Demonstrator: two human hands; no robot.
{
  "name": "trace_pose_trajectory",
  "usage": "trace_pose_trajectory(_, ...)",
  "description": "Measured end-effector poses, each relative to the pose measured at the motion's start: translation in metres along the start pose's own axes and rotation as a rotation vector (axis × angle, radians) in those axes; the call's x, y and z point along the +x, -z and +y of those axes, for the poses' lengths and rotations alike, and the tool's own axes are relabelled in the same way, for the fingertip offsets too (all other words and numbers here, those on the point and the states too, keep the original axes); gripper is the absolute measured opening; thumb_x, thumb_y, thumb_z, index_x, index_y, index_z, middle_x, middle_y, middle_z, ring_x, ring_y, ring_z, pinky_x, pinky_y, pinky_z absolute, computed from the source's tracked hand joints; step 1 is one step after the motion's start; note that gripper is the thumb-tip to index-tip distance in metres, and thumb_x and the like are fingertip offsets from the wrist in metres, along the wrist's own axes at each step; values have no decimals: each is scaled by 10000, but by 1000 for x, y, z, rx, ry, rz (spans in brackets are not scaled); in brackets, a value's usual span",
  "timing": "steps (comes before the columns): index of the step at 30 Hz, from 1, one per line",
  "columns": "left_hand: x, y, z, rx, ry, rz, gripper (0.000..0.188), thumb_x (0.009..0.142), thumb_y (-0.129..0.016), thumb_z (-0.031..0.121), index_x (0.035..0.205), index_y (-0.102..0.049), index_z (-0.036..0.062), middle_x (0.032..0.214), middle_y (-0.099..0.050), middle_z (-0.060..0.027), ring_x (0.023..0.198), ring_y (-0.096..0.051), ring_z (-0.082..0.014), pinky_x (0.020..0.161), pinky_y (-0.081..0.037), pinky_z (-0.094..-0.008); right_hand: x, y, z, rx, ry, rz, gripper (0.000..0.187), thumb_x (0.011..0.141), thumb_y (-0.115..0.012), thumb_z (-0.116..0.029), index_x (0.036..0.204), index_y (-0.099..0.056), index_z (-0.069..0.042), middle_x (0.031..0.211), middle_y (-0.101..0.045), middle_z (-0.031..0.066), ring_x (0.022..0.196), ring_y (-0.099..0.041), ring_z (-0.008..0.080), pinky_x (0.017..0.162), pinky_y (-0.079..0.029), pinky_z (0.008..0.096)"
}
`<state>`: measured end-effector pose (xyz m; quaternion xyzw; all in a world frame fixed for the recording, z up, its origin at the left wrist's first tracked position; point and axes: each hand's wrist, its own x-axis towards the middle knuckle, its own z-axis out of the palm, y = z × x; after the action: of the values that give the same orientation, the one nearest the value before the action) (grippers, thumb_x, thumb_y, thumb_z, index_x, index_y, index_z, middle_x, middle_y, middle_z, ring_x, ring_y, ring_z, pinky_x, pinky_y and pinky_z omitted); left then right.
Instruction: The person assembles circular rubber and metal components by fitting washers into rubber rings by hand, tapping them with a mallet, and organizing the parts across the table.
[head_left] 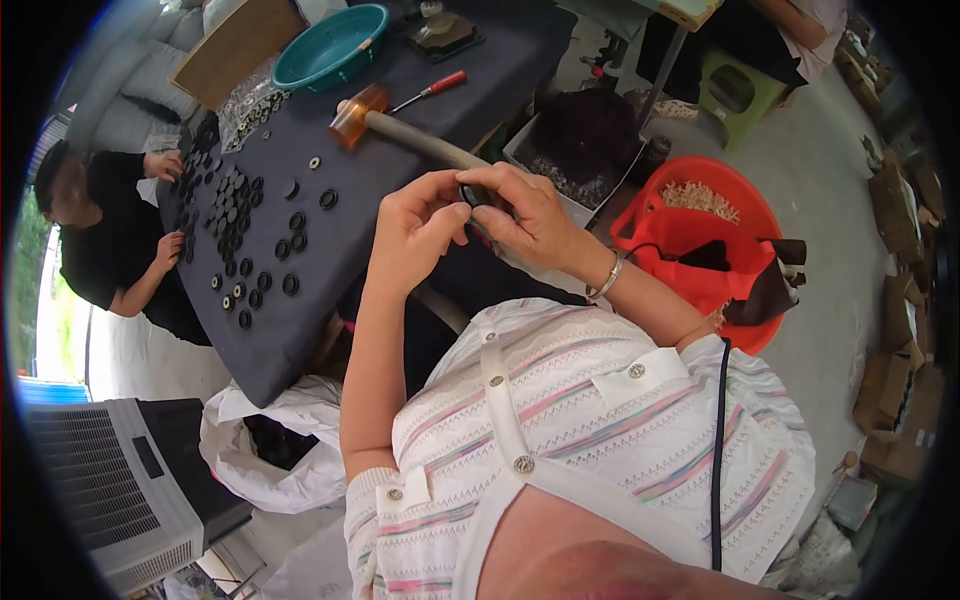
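White striped knit top (600, 425) with metal buttons fills the near part of the view, a dark cord (719, 450) lying down one side of it. Beyond it, a small black round piece (471, 194) is held up between the two hands, just off the near edge of the surface. The left hand (425, 222) pinches it from one side with bent fingers and thumb; the right hand (528, 212), with a bracelet (606, 277) at the wrist, pinches it from the other, its thumb laid near the piece. Fingers hide much of it.

Just past the hands, a mallet (362, 115) with an amber head and wooden handle rests on the dark-covered surface (365, 185), its handle running toward the right hand. Beside its head lies a red-handled screwdriver (445, 84). Farther off stands a teal basin (330, 48). Many black discs and rings (232, 190) are scattered to the left, near a clear bag of small rings (252, 118). At the far left edge, a co-worker (115, 215) has both hands at the discs. On the floor to the right stand a red tub (745, 182) and a green stool (738, 97); a white sack (228, 440) sits by the near left corner.
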<state>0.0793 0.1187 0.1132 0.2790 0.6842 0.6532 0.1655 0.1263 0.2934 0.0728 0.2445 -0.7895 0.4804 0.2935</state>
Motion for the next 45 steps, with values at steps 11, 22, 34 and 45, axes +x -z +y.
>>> trace_pose_trajectory(11, -13, -11, -14, -207, 299, 48, 326, 765, -409, -40, 1038, -580, -92, 767, -632, -119, 615, -649, -173, 508, -527, -254, -4, -6, 8, -476, 268, -213, 341, 797, -657, -201, 1069, -522, -44, 756, -517, 72, 647, -586, 235, 535, -475, 342)
trace_pose_trajectory(22, -24, -8, -41, -533, 421, 108, 326, 689, -446, -57, 984, -581, -86, 789, -637, -154, 616, -655, -247, 539, -569, -332, -10, -15, 10, -423, 251, -313, 322, 787, -649, -225, 1046, -564, -53, 737, -511, 67, 655, -586, 233, 539, -477, 344)
trace_pose_trajectory(34, -10, -4, -50, -673, 305, 115, 249, 825, -516, 17, 1052, -577, -67, 828, -645, -147, 658, -667, -251, 564, -572, -328, 13, -1, 12, 67, -203, -304, 242, 856, -577, -161, 1048, -559, -15, 807, -609, 142, 701, -624, 294, 647, -504, 364)
trace_pose_trajectory(45, -50, 32, -96, -621, 312, 307, 244, 886, -524, 103, 1058, -597, -55, 841, -661, -177, 651, -664, -263, 542, -532, -317, 189, 193, 108, -864, 59, 593, 302, 881, -518, -287, 1079, -592, -72, 962, -652, 155, 865, -626, 343, 720, -509, 435)
